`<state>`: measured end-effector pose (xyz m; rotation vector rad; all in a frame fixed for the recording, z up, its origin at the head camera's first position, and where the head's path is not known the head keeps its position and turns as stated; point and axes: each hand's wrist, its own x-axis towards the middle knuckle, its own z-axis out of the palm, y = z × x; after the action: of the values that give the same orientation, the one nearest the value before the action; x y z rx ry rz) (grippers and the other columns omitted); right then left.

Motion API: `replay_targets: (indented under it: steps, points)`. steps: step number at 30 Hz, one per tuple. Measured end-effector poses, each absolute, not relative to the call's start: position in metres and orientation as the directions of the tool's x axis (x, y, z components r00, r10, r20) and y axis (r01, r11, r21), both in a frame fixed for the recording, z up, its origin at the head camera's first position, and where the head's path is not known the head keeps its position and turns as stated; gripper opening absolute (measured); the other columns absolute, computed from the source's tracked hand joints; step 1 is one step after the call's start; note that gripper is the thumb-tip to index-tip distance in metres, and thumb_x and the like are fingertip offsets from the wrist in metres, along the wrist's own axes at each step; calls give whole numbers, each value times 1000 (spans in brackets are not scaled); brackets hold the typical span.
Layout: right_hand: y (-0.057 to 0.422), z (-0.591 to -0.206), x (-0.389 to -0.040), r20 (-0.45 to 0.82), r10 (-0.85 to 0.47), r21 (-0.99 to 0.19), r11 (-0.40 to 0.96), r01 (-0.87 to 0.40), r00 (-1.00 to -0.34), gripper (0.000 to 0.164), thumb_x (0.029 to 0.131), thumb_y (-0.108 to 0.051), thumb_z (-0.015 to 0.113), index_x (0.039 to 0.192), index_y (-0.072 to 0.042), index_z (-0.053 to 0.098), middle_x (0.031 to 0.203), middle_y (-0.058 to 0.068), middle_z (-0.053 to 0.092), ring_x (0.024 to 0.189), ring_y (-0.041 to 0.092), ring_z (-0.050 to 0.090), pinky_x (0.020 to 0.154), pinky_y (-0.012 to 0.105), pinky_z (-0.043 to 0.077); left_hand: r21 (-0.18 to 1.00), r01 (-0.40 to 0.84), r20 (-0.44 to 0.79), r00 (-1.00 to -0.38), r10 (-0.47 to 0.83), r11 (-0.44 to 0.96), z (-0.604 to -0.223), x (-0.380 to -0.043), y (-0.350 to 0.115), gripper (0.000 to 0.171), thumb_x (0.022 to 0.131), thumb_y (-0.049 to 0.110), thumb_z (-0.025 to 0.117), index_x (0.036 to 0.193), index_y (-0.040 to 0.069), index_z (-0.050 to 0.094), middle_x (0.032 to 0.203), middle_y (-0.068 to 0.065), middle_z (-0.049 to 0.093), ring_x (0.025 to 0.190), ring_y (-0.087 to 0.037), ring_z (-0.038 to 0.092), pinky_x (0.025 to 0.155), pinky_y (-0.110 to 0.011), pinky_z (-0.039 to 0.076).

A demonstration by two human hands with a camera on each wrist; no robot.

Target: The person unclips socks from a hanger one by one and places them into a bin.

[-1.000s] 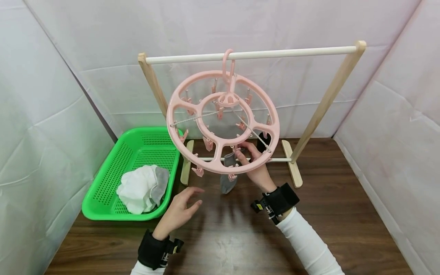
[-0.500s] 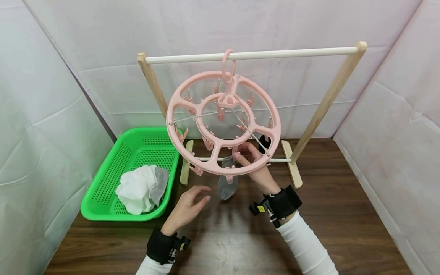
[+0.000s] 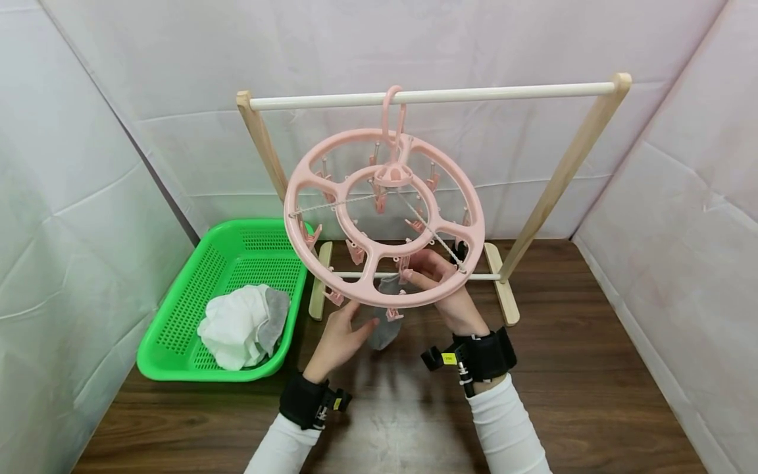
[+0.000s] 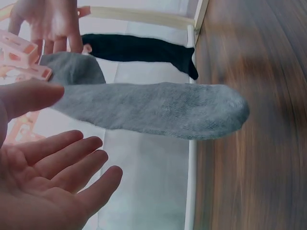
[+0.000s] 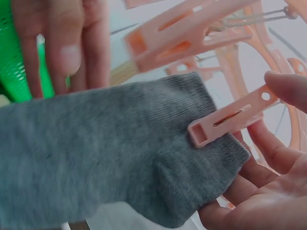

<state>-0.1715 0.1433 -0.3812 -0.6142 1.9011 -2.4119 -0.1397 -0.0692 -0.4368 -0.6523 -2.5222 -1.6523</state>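
A grey sock (image 5: 105, 148) hangs with its cuff in the jaws of a pink clothes peg (image 5: 235, 117) under the round pink hanger (image 3: 379, 296). My right hand (image 3: 441, 283) holds that peg, thumb on its handle end and fingers behind. In the right wrist view those fingers also lie behind the cuff. My left hand (image 3: 340, 336) is beside the sock, fingers extended and thumb apart; in the left wrist view its thumb (image 4: 33, 98) overlaps the sock's upper part. Behind the grey sock hangs a black sock (image 4: 139, 48), mostly hidden by the hanger in the head view.
The hanger hooks over the white rod (image 3: 509, 94) of a wooden stand (image 3: 559, 184), with several other pegs dangling from it. At left a green basket (image 3: 172, 329) holds white and grey cloth items (image 3: 237, 326). Pale fabric walls (image 3: 681, 217) enclose the dark wooden table (image 3: 592, 368).
My left hand has moved up and right to the grey sock. My right hand stays at the peg, slightly lower. The hanger has tilted a little, its front rim dipping.
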Motion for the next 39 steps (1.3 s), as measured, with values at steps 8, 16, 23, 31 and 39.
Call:
replay_targets:
  steps: [8, 16, 23, 31, 39]
  points:
    - [145, -386, -169, 308, -207, -898, -386, -212, -928, 29, 91, -12, 68, 117, 0, 59, 108, 18, 60, 92, 25, 57, 83, 37, 46, 886, 361, 267, -910, 317, 292, -437, -142, -50, 42, 89, -1, 66, 130, 1, 57, 127, -21, 59, 118, -38, 54, 96, -51, 43]
    - [139, -385, -162, 368, -164, -862, -428, -270, -915, 32, 89, -16, 71, 117, -3, 61, 105, 15, 62, 90, 23, 60, 81, 36, 48, 820, 454, 365, -883, 294, 348, -441, -142, -39, 32, 89, -7, 63, 121, -2, 59, 105, -18, 66, 90, -30, 64, 77, -39, 49]
    - [135, -385, -160, 467, -112, -804, -465, -369, -877, 26, 95, -9, 63, 119, -1, 60, 106, 16, 63, 90, 24, 62, 85, 37, 47, 829, 441, 341, -886, 315, 343, -440, -138, -41, 23, 92, -12, 52, 110, -1, 61, 68, -1, 40, 57, -12, 35, 59, -31, 30]
    - [135, -385, -161, 498, -98, -767, -512, -386, -862, 25, 95, -15, 64, 117, -2, 61, 100, 12, 66, 82, 23, 65, 83, 37, 50, 834, 437, 344, -889, 302, 336, -447, -134, -46, 16, 91, -13, 52, 90, 2, 56, 65, 2, 34, 54, -7, 30, 56, -29, 28]
    - [143, -400, -168, 461, -89, -755, -562, -337, -883, 24, 98, -12, 59, 119, 0, 58, 99, 14, 66, 88, 27, 64, 92, 42, 47, 836, 394, 311, -914, 262, 382, -453, -123, -62, 21, 91, -12, 52, 99, 3, 63, 69, -2, 51, 51, -5, 35, 53, -26, 31]
